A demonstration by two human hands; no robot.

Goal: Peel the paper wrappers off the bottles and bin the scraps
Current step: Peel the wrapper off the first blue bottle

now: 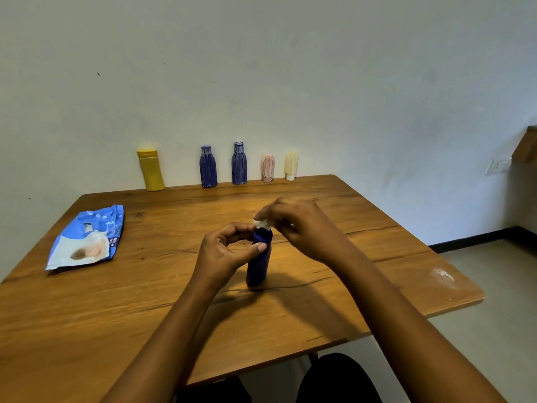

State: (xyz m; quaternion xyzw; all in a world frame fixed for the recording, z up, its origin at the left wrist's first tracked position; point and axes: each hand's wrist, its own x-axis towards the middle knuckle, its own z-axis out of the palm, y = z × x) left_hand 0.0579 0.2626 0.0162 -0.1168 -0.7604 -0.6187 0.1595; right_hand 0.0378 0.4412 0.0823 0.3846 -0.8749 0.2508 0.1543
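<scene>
Plain pale wall behind, wooden bench (116, 315) in front of us. Far left lay a blue pouch (87, 239), print too blurry to read. Along the wall stood a yellow bottle (151, 170), a striped blue bottle (208, 167), a taller striped bottle (239, 163), a pink bottle (268, 167) and a cream bottle (291, 165), parked out of the way, probably waiting their turn. Mid-bench, our left hand (229, 251) curled round the upright dark blue bottle (258, 263), steadying it against the pull, we'd guess. Our right hand (302, 228) pinched a white scrap (261, 223) at its top, though motion blur hid the fingertips. No bin anywhere in view. White smudge (443, 276) far right, no clue what.
</scene>
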